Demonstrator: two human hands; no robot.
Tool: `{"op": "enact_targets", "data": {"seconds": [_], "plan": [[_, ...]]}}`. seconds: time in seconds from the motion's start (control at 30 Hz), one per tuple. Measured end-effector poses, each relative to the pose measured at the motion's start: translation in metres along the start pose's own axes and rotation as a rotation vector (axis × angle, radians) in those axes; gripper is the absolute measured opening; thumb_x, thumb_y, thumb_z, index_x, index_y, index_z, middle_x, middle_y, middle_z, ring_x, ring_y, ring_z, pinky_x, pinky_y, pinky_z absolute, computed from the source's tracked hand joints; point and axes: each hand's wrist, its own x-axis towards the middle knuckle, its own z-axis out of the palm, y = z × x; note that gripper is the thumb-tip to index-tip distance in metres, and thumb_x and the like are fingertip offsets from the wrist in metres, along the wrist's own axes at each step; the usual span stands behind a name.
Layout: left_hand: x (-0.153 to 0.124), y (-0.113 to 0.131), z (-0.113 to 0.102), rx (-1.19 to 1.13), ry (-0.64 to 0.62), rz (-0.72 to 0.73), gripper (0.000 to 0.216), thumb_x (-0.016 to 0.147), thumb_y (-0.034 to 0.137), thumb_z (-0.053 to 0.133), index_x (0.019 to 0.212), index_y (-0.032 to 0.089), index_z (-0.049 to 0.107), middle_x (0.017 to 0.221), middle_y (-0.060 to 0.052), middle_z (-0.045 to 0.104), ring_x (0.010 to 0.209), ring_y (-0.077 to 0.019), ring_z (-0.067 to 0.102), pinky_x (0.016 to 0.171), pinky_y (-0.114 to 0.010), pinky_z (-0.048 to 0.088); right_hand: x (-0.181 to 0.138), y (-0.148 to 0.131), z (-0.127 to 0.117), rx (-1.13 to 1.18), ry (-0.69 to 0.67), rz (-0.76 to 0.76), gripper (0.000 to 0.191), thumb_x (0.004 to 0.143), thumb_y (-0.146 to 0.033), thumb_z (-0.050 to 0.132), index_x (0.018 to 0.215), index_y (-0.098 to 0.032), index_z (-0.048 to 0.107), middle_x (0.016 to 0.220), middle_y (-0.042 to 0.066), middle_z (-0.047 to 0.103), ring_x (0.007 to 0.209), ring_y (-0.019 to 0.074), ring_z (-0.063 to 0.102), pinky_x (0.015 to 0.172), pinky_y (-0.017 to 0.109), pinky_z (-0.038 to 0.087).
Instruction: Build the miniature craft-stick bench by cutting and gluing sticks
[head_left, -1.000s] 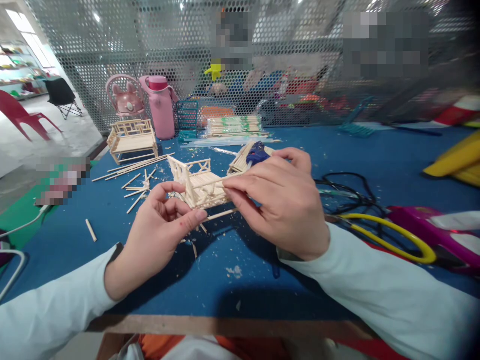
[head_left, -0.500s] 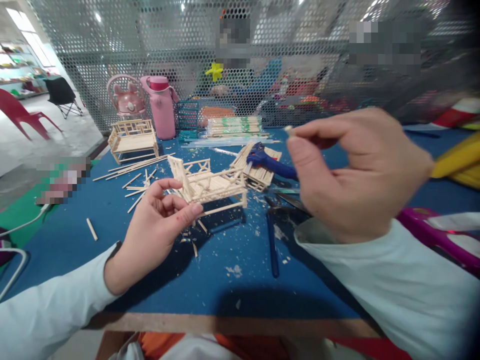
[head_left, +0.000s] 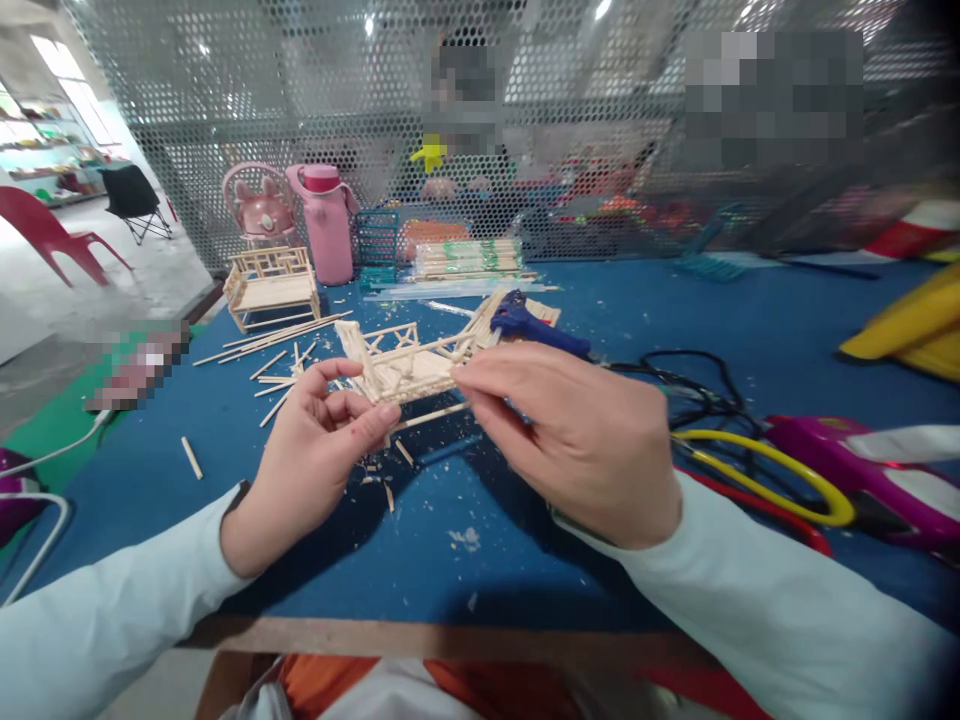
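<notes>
My left hand point(head_left: 330, 425) grips the near left corner of a miniature bench point(head_left: 412, 370) built from thin pale wooden sticks, holding it tilted above the table. Thumb and fingers close around its end frame. At the bench's right end, my right hand point(head_left: 577, 435) is pinched, fingertips against or right beside the front rail. Those fingertips hide whatever is between them. Just behind that hand lies a blue glue gun point(head_left: 540, 325), its nozzle near a flat bundle of sticks point(head_left: 491, 308).
A finished-looking small stick bench point(head_left: 274, 285) stands at the back left, before a pink bottle point(head_left: 330, 230). Loose sticks point(head_left: 277, 335) lie left of my hands. Scissors with yellow handles point(head_left: 780, 465) and a purple tool point(head_left: 817, 445) are at right. A perforated metal screen point(head_left: 585, 120) rises behind.
My right hand has moved left and down from above the table to the bench's right end. The tiny pale piece seen in its pinch is now hidden. My left hand keeps its hold.
</notes>
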Motion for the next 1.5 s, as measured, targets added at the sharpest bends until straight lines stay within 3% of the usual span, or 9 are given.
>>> {"op": "enact_targets", "data": {"seconds": [0.43,1.5], "plan": [[-0.007,-0.002,0.004,0.019,-0.008,-0.004,0.042,0.067,0.024,0.075,0.096,0.019,0.045,0.055,0.008,0.06,0.05,-0.0061,0.053,0.049,-0.015,0.041,-0.003,-0.009,0.008,0.062,0.011,0.091,0.017,0.082,-0.008,0.051,0.084,-0.023,0.06,0.084,0.001,0.069,0.08,0.0141,0.065,0.075,0.027,0.052],[-0.008,-0.001,0.004,0.03,-0.014,-0.02,0.042,0.066,0.024,0.075,0.096,0.019,0.046,0.056,0.008,0.059,0.049,-0.0061,0.053,0.048,-0.015,0.041,-0.002,-0.008,0.012,0.059,0.017,0.062,0.015,0.082,-0.009,0.052,0.083,-0.022,0.058,0.081,0.001,0.068,0.076,0.0133,0.064,0.07,0.026,0.05]]}}
